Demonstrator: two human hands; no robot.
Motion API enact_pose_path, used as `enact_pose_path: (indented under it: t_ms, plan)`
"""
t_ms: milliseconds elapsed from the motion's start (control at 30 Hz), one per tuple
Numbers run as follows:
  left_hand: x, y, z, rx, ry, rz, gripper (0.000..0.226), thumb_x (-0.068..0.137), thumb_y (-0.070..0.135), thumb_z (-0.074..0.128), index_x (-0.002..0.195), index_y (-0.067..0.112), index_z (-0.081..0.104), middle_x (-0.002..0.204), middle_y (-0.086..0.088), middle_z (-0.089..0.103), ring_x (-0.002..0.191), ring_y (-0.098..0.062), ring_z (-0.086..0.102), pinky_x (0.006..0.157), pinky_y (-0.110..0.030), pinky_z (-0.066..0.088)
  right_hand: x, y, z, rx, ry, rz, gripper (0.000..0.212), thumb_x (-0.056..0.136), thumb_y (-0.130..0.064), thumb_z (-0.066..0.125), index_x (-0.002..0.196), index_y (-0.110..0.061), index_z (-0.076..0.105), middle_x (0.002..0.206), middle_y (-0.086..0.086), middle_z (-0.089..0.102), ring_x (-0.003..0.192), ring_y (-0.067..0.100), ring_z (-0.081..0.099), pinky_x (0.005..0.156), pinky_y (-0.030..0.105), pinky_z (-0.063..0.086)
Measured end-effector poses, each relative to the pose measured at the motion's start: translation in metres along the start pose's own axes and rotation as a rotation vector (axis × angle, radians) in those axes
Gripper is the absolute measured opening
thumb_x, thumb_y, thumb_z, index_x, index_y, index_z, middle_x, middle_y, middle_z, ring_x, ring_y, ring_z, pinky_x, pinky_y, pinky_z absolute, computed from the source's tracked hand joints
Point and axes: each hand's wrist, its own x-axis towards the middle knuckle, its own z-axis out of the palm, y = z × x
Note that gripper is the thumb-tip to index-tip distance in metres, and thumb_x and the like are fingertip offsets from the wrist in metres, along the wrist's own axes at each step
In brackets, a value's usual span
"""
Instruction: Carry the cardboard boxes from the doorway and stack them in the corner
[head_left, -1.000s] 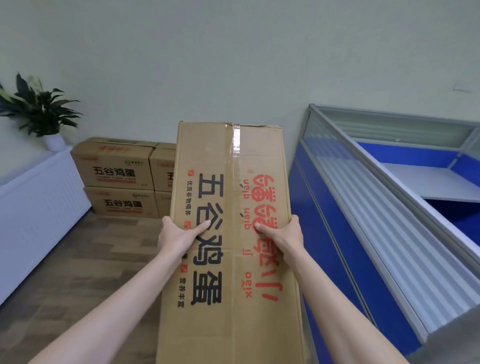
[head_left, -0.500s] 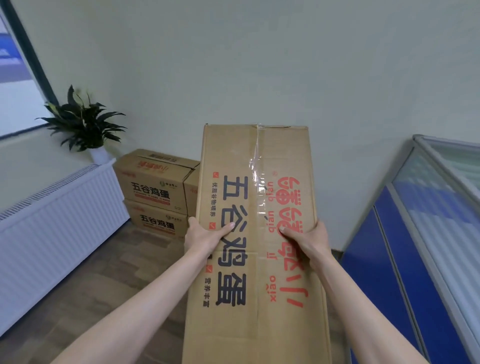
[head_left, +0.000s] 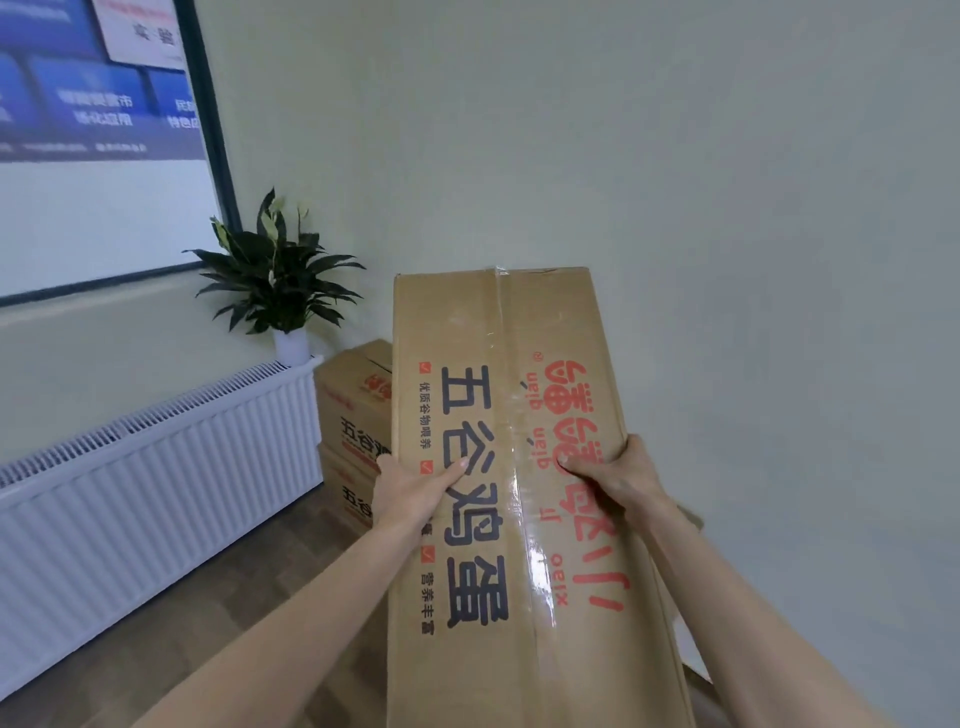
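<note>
At the far left a white radiator (head_left: 150, 467) is seen running along the wall beneath a framed board (head_left: 98, 140), with a potted plant (head_left: 278, 280) set on its far end. Just beyond it, in the corner, two stacked boxes (head_left: 353, 431) are partly visible, one on top of the other; how much more of the stack lies behind the carried box cannot be told. The carried box (head_left: 519, 493) is held up in front, lengthwise, its taped seam running away from the viewer. It is gripped on its left edge by the left hand (head_left: 415, 491), thumb laid across the top face, and on its right edge by the right hand (head_left: 618, 475), thumb likewise on top. The carrying step is judged to be near its end, with the setting-down still to come. The next move is likely to call for the box to be brought over the stack and squared to it. Open wooden floor (head_left: 208, 597) is left between radiator and box; the bare wall (head_left: 779, 312) stands close on the right, so room for turning there seems limited.
</note>
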Motion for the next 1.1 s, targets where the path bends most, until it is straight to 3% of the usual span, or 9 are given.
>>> enact_pose_path:
  t_ms: [67,200,267,367,600,733,900,967,1100]
  plan:
    - [0.051,0.022,0.002,-0.024,0.039,-0.004,0.093,0.063,0.051,0.091,0.130,0.012,0.040,0.128,-0.009,0.062,0.117,-0.031,0.063,0.099,-0.045,0.052,0.058,-0.032,0.024,-0.018,-0.081,-0.014,0.103,0.038,-0.042,0.104,0.121,-0.010,0.052,0.112,0.007,0.071,0.096,0.025,0.073,0.086,0.047,0.062]
    - [0.145,0.057,0.008,-0.043,0.094,-0.040,0.090,0.063,0.049,0.091,0.125,0.015,0.035,0.128,-0.011,0.062,0.114,-0.031,0.064,0.099,-0.050,0.052,0.162,-0.097,0.069,-0.086,-0.222,-0.024,0.119,0.016,-0.054,0.101,0.118,-0.010,0.057,0.108,0.008,0.075,0.093,0.025,0.076,0.083,0.045,0.063]
    - [0.189,0.068,0.013,-0.064,0.104,-0.059,0.085,0.063,0.047,0.091,0.117,0.019,0.031,0.128,-0.011,0.061,0.114,-0.030,0.063,0.100,-0.053,0.052,0.207,-0.127,0.090,-0.129,-0.286,-0.032,0.103,0.027,-0.046,0.100,0.114,-0.012,0.056,0.105,0.009,0.075,0.090,0.024,0.075,0.074,0.040,0.063]
    - [0.251,0.081,0.024,-0.102,0.118,-0.081,0.091,0.063,0.046,0.091,0.127,0.016,0.034,0.132,-0.010,0.059,0.118,-0.030,0.061,0.101,-0.052,0.051,0.276,-0.163,0.121,-0.189,-0.370,-0.040,0.084,0.051,-0.034,0.100,0.118,-0.011,0.055,0.100,0.008,0.074,0.084,0.021,0.074,0.060,0.033,0.056]
    - [0.424,0.120,0.061,-0.232,0.220,-0.237,0.109,0.056,0.045,0.093,0.138,0.016,0.028,0.141,-0.014,0.051,0.127,-0.034,0.054,0.104,-0.055,0.048,0.470,-0.234,0.221,-0.332,-0.566,0.006,0.059,0.059,-0.027,0.096,0.103,-0.016,0.058,0.094,0.008,0.074,0.083,0.022,0.072,0.065,0.037,0.056]
    - [0.499,0.131,0.075,-0.272,0.289,-0.363,0.108,0.040,0.047,0.090,0.126,0.022,0.030,0.134,-0.013,0.055,0.122,-0.035,0.057,0.101,-0.055,0.051,0.553,-0.257,0.274,-0.441,-0.690,0.030,0.081,0.056,-0.030,0.095,0.126,-0.011,0.059,0.099,0.010,0.076,0.086,0.026,0.074,0.062,0.037,0.057]
    - [0.569,0.136,0.079,-0.277,0.359,-0.451,0.096,0.053,0.044,0.093,0.124,0.025,0.031,0.129,-0.011,0.056,0.116,-0.032,0.060,0.098,-0.053,0.053,0.627,-0.273,0.334,-0.484,-0.772,0.002,0.109,0.055,-0.031,0.099,0.147,-0.017,0.043,0.104,0.010,0.070,0.088,0.027,0.070,0.058,0.037,0.056]
    - [0.593,0.138,0.079,-0.256,0.385,-0.479,0.099,0.053,0.045,0.093,0.128,0.024,0.032,0.131,-0.011,0.055,0.119,-0.033,0.058,0.099,-0.054,0.052,0.651,-0.275,0.354,-0.495,-0.776,0.025,0.102,0.062,-0.032,0.096,0.148,-0.018,0.043,0.105,0.010,0.070,0.089,0.028,0.069,0.063,0.040,0.056]
    - [0.629,0.133,0.075,-0.198,0.422,-0.567,0.105,0.047,0.051,0.092,0.129,0.023,0.034,0.128,-0.012,0.058,0.116,-0.035,0.060,0.097,-0.055,0.052,0.684,-0.271,0.387,-0.550,-0.777,0.054,0.117,0.029,-0.045,0.105,0.133,-0.026,0.055,0.113,0.009,0.073,0.101,0.030,0.070,0.084,0.050,0.059]
